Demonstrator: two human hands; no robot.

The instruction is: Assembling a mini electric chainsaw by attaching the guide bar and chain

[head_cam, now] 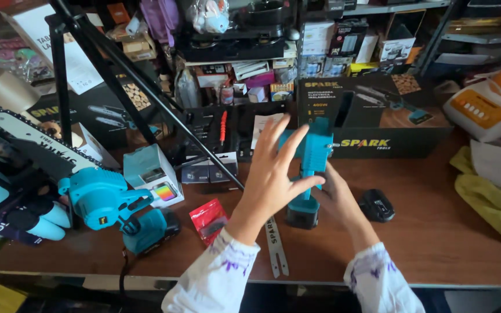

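A teal cordless saw body (310,155) stands upright on its dark battery base (302,214) on the brown table (424,243). My right hand (336,194) grips its handle from behind and below. My left hand (272,168) is spread in front of the tool, fingers apart, the thumb touching the handle. A bare metal guide bar (276,248) lies flat on the table just below my left wrist.
An assembled teal mini chainsaw (102,200) lies at the left. A black tripod leg (163,110) slants across the table. A small teal box (151,173), a red packet (208,219), a black battery (376,205), a dark product box (378,116) and a yellow cloth (491,200) surround the tool.
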